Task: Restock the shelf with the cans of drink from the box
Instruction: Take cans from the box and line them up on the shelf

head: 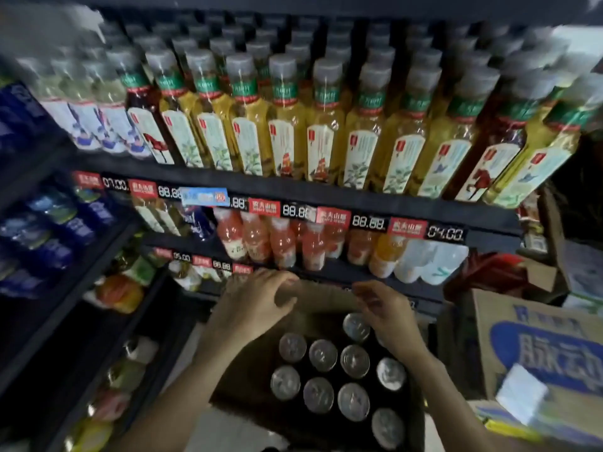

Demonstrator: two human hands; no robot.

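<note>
Brown cardboard box (313, 298) of silver-topped cans (321, 375), flap at twelve o'clock in left hand (257, 300) grip, right hand (388, 313) grip alike.

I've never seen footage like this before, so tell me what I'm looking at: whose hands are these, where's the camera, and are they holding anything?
There is no machine here. One wide-angle camera sits on a person's head, looking forward and down, so you see their own two bare hands. The left hand and the right hand both reach to the far flap of an open cardboard box; the blur hides whether they grip it. Neither holds a can. Inside the box stand drink cans, seen from above as silver tops. Behind is a shop shelf with rows of tea bottles and price tags. Another printed carton sits to the right.
</note>
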